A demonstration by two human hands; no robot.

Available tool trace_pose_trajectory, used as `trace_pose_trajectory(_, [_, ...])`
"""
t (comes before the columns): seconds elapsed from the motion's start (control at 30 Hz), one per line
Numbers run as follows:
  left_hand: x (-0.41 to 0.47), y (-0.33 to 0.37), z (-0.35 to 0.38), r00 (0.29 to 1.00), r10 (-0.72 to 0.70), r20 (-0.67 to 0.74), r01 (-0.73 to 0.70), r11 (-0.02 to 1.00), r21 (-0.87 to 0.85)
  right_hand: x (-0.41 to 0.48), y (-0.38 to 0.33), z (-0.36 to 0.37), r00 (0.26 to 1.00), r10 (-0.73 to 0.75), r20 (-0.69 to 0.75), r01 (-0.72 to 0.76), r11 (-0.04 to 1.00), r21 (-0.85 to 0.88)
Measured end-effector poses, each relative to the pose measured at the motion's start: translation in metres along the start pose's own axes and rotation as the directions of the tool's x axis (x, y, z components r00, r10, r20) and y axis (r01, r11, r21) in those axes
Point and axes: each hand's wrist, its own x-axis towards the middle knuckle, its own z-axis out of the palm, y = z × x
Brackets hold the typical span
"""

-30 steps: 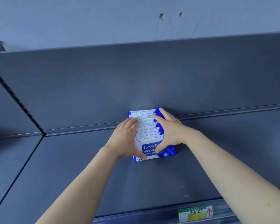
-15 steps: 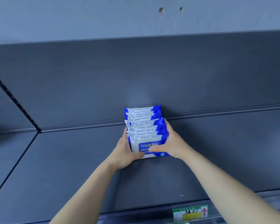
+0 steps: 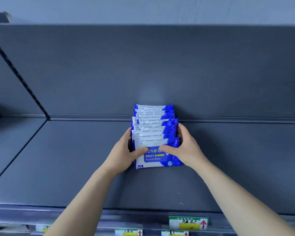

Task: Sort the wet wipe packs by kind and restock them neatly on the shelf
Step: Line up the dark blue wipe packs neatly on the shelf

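Dark grey metal fills the view: a deep shelf (image 3: 75, 167) with an upright back panel (image 3: 143, 65) rising behind it. Against the middle of the back edge stands a row of alcohol wipe packs (image 3: 153, 132), all one blue-and-white kind. It runs from the panel out toward the front edge. Each pack stands on a long edge and leans slightly back, its long axis lying parallel to the back edge and its printed face turned to the front. That suits a shopper reading the label, and the rearmost packs take support from the panel. The left hand (image 3: 124, 154) and right hand (image 3: 186, 147) clasp the nearer packs from either side, fingers curled round the ends and both thumbs pressed on the front pack (image 3: 157, 159). This looks like squeezing the row square and tight so that nothing slumps forward. Along the front edge, price labels (image 3: 188, 223) with red arrows sit in the rail.
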Motion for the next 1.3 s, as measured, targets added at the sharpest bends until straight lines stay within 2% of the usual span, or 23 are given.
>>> trace_pose_trajectory(0.17, [-0.009, -0.004, 0.004, 0.998, 0.049, -0.044, -0.046, 0.997, 0.067, -0.022, -0.009, 0.001, 1.000, 0.007, -0.020, -0.010, 0.992, -0.125])
trace_pose_trajectory(0.27, [-0.008, -0.004, 0.000, 0.988, 0.126, -0.087, -0.098, 0.958, 0.269, -0.038, -0.023, 0.004, 0.998, -0.020, -0.067, 0.004, 0.970, -0.242])
trace_pose_trajectory(0.33, [-0.005, -0.001, -0.003, 0.968, 0.231, -0.100, -0.157, 0.862, 0.482, -0.049, -0.033, 0.005, 0.990, -0.052, -0.129, 0.004, 0.938, -0.348])
trace_pose_trajectory(0.4, [-0.007, 0.006, -0.003, 0.950, 0.309, -0.053, -0.200, 0.727, 0.657, -0.065, -0.043, 0.006, 0.979, -0.059, -0.196, -0.034, 0.896, -0.443])
trace_pose_trajectory(0.5, [-0.021, 0.020, 0.000, 0.889, 0.450, 0.083, -0.365, 0.587, 0.723, -0.104, -0.062, 0.007, 0.955, -0.047, -0.292, -0.123, 0.834, -0.538])
trace_pose_trajectory(0.6, [-0.046, 0.030, 0.017, 0.779, 0.594, 0.198, -0.546, 0.489, 0.681, -0.158, -0.069, 0.009, 0.909, -0.064, -0.413, -0.225, 0.758, -0.612])
trace_pose_trajectory(0.73, [-0.104, 0.051, 0.056, 0.662, 0.640, 0.390, -0.731, 0.436, 0.526, -0.256, -0.063, 0.011, 0.823, -0.067, -0.565, -0.358, 0.711, -0.606])
trace_pose_trajectory(0.9, [-0.209, 0.075, 0.128, 0.376, 0.720, 0.583, -0.927, 0.302, 0.224, -0.404, -0.045, 0.017, 0.653, 0.068, -0.755, -0.600, 0.655, -0.459])
trace_pose_trajectory(1.1, [-0.369, 0.089, 0.217, 0.073, 0.702, 0.708, -0.982, 0.173, -0.070, -0.592, -0.024, 0.037, 0.358, 0.212, -0.909, -0.828, 0.522, -0.204])
trace_pose_trajectory(1.2, [-0.460, 0.095, 0.255, -0.058, 0.728, 0.683, -0.961, 0.145, -0.236, -0.692, -0.018, 0.050, 0.215, 0.248, -0.945, -0.878, 0.472, -0.076])
trace_pose_trajectory(1.3, [-0.554, 0.102, 0.292, -0.162, 0.742, 0.650, -0.913, 0.137, -0.384, -0.789, -0.015, 0.063, 0.101, 0.283, -0.954, -0.920, 0.392, 0.019])
